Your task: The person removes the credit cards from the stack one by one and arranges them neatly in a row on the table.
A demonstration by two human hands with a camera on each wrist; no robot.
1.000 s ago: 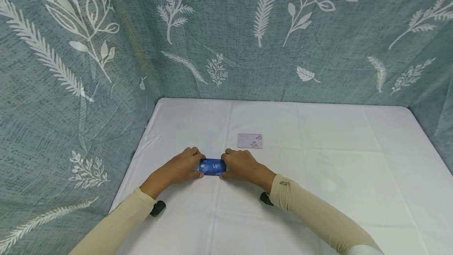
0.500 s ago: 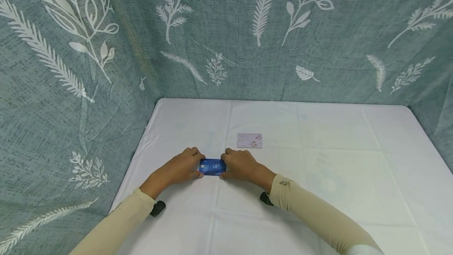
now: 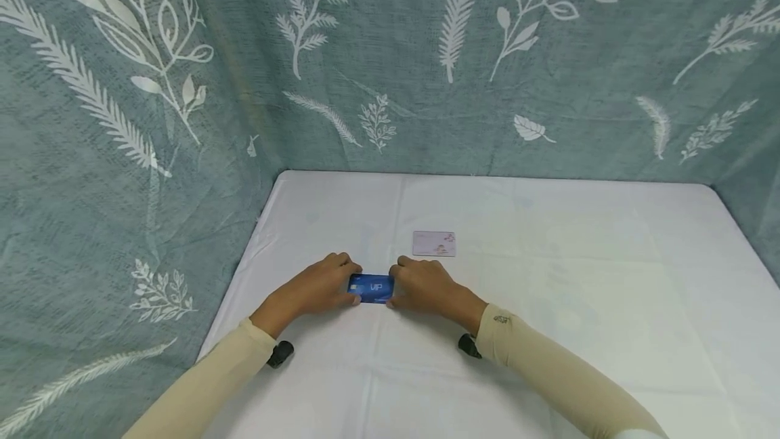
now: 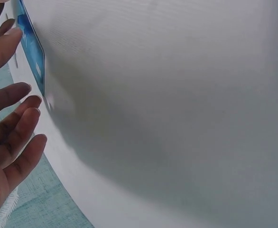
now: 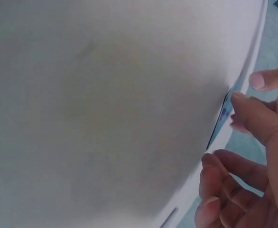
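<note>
A blue card [image 3: 372,288] with "VIP" and a gold chip printed on its face lies face up, its long side running left to right. My left hand [image 3: 319,284] pinches its left end, thumb at the near edge and bent fingers at the far edge. At the right end my right hand [image 3: 429,288] does the same. The side wrist views show only a slanted sliver of the blue card, so whether it touches the cloth everywhere cannot be told. Just beyond the right hand, a pale pink card [image 3: 434,244] with floral print lies apart from both hands.
A white cloth [image 3: 548,276] covers the table. Green-grey curtains [image 3: 402,39] with white leaf patterns hang behind and at the sides. Small black devices [image 3: 281,354] sit under both wrists, by the beige sleeves [image 3: 548,364].
The whole head view has shifted slightly, moving everything a little to the right in the picture. Both hands keep the same hold on the blue card, and the pink card stays put.
</note>
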